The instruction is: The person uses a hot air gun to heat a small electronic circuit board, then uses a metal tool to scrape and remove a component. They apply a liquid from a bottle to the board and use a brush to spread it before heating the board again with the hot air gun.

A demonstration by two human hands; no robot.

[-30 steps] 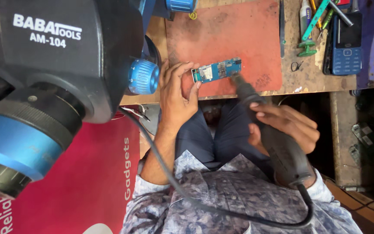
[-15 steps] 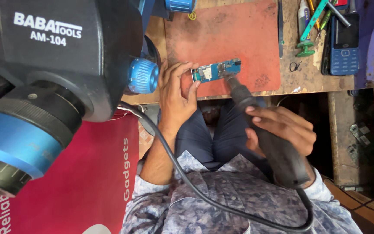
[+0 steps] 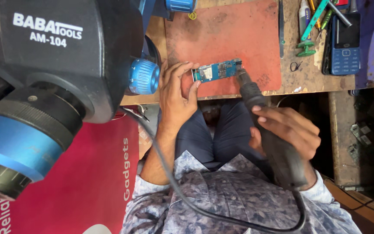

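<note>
The left hand [image 3: 176,93] holds a small blue board [image 3: 217,70] by its left end. The fingers [image 3: 186,67] are closed on that end, with the thumb at the board's 6 o'clock corner. The board lies flat on a red mat [image 3: 230,34], near the mat's 6 o'clock edge. The mat lies on a worn wooden table [image 3: 308,78].

The right hand [image 3: 288,134] is wrapped around a thick black tool [image 3: 273,143]. Its fingers are closed tight on the tool's middle. The tool slants up toward 11 o'clock, and its tip [image 3: 240,74] sits at the right end of the board. I cannot tell if the tip touches the board. A black cord [image 3: 169,173] runs from the tool's back end, loops low across the patterned shirt [image 3: 239,203], and goes up past the left arm.

A big black microscope [image 3: 57,65] with blue rings fills the view at 9 o'clock. Its blue knob [image 3: 143,76] is just beside the left hand.

At 1 o'clock from the board, a blue phone [image 3: 345,43] with buttons lies on the table. Just left of it are a small glue bottle [image 3: 304,13] and some green tweezers [image 3: 314,19]. A red sign [image 3: 87,182] shows at 7 o'clock, low under the microscope.
</note>
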